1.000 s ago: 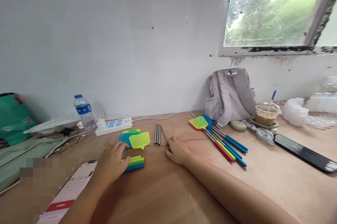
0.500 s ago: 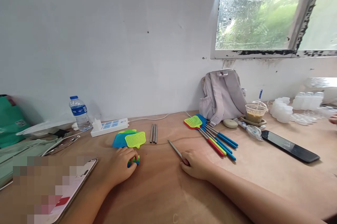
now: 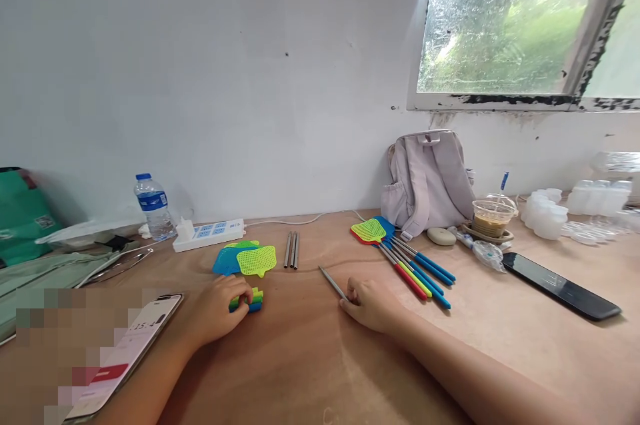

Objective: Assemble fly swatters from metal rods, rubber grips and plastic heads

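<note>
Metal tube [image 3: 332,282]: lying farther from the three other tubes [image 3: 288,250] than a second ago, slanting on the table [image 3: 300,358].
Right hand [image 3: 369,303]: pinching the tube's near end between thumb and fingers.
Left hand [image 3: 225,304]: curling fingers over short coloured handles [image 3: 257,300]; cannot tell whether gripping them.
Swatter heads [image 3: 257,261]: overlapping just beyond the left hand.
Long swatters [image 3: 410,281]: fanning out in front of the backpack [image 3: 430,178].

Backpack [image 3: 419,178]'s up by the back edge of the desk [image 3: 300,358], swatters [image 3: 414,280] just in front. Power strip [image 3: 216,232]'s near that edge too, further left, with swatter heads [image 3: 257,260] before it and three rods [image 3: 293,252] to their right.
</note>
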`<action>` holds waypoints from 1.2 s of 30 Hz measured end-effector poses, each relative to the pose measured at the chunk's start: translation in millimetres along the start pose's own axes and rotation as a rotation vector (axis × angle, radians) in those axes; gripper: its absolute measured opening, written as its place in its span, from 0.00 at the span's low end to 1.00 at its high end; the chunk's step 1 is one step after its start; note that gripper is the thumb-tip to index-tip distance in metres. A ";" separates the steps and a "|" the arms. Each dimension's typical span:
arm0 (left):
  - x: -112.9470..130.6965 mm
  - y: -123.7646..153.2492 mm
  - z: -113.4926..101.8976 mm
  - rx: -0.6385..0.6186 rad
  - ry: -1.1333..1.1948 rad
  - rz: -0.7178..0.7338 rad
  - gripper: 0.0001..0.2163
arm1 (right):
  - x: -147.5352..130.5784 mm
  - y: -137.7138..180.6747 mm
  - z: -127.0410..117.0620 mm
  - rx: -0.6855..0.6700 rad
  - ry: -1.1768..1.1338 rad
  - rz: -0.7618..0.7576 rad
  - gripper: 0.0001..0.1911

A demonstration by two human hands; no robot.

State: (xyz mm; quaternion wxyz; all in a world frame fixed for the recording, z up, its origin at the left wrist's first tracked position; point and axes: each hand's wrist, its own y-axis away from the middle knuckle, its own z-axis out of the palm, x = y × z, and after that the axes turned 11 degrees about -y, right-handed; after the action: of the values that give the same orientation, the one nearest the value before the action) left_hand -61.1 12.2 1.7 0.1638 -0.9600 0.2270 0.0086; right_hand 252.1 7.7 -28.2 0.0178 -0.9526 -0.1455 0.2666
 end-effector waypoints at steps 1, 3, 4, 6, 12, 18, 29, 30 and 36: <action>-2.3 0.6 1.1 0.002 0.001 -0.014 0.09 | 0.8 -0.1 -0.7 -0.010 0.001 -0.006 0.10; -6.3 1.4 1.9 -0.001 0.012 -0.041 0.10 | 2.6 -0.9 -2.1 -0.033 0.004 -0.027 0.10; -8.0 1.6 1.9 -0.003 0.021 -0.057 0.10 | 3.6 -1.4 -2.8 -0.046 0.005 -0.038 0.09; -10.9 1.5 1.5 0.001 0.038 -0.098 0.09 | 5.1 -2.3 -4.0 -0.072 0.006 -0.054 0.08; -19.4 -1.0 6.7 0.015 0.063 -0.264 0.09 | 6.0 -3.3 -6.0 -0.133 0.025 -0.039 0.08; -27.1 -1.4 16.6 -0.021 0.110 -0.288 0.13 | 7.1 -3.6 -5.9 -0.123 0.042 -0.061 0.10; -30.7 0.3 28.7 -0.114 0.109 -0.258 0.16 | 10.3 -9.1 0.4 -0.059 0.003 -0.018 0.13; -29.7 0.0 27.3 -0.111 0.113 -0.254 0.15 | 9.9 -9.1 0.5 -0.053 -0.009 -0.006 0.13; -24.6 -0.1 19.5 -0.126 0.135 -0.256 0.12 | 8.0 -8.2 0.1 0.006 -0.096 0.004 0.11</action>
State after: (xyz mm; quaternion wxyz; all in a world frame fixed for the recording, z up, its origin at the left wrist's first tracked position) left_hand -82.1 29.1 -14.5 0.0871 -0.9878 0.1125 -0.0626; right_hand 256.4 17.9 -31.3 0.0129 -0.9389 -0.1432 0.3127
